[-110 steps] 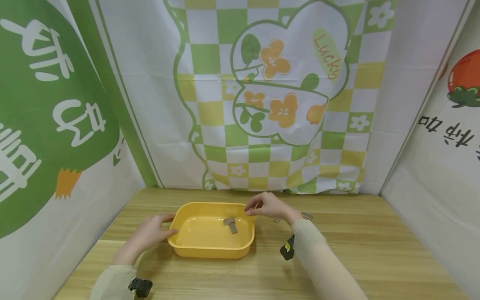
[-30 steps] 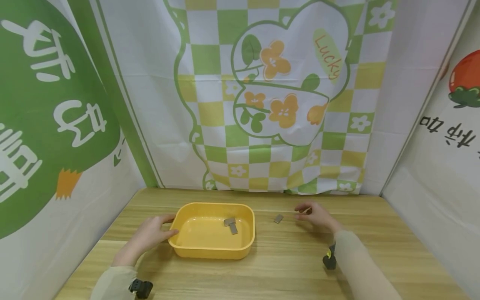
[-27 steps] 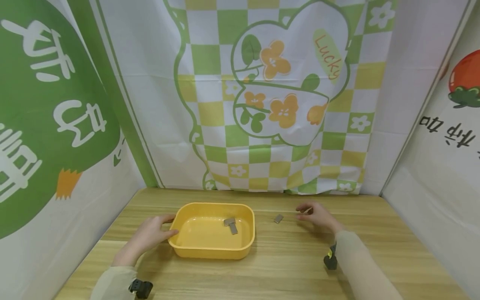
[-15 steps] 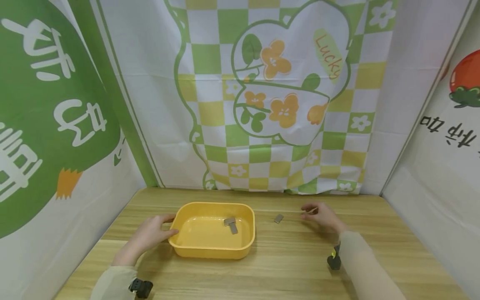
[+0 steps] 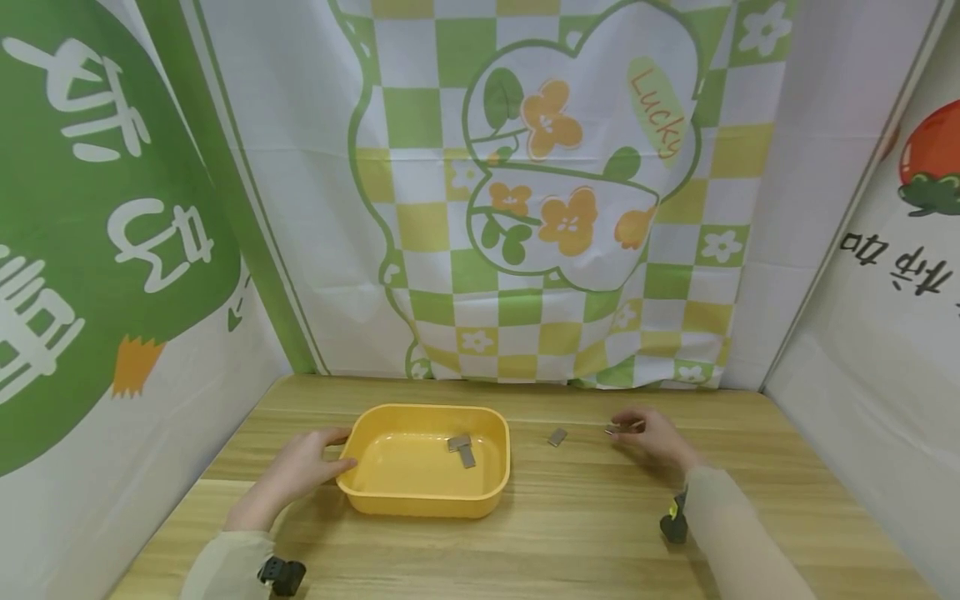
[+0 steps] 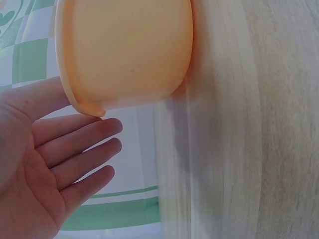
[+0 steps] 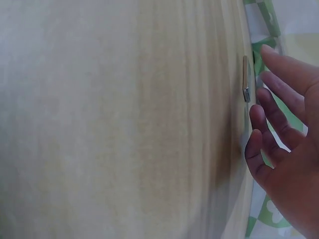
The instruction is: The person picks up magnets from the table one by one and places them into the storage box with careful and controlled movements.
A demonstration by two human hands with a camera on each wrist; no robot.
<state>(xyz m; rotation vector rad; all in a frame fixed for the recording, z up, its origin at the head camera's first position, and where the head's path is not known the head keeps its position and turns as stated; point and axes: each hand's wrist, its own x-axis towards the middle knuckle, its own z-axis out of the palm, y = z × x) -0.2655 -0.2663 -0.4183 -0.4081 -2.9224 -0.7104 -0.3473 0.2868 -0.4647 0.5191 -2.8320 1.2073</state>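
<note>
Left hand (image 5: 296, 468) has the yellow tray (image 5: 420, 505) pinched at its rim; right hand (image 5: 654, 435) has loosely parted fingers, one grey piece (image 5: 612, 430) right by the tips, another piece (image 5: 557, 437) beyond.

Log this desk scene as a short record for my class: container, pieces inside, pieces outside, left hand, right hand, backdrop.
Container: yellow box on wooden table
Pieces inside: two small grey pieces, lying together toward the right end
Pieces outside: near grey piece, right of the box; far grey piece, farther right
Left hand: holds the box's left end
Right hand: at the far grey piece; contact unclear
Backdrop: checked cloth printed "Lucky"
</note>
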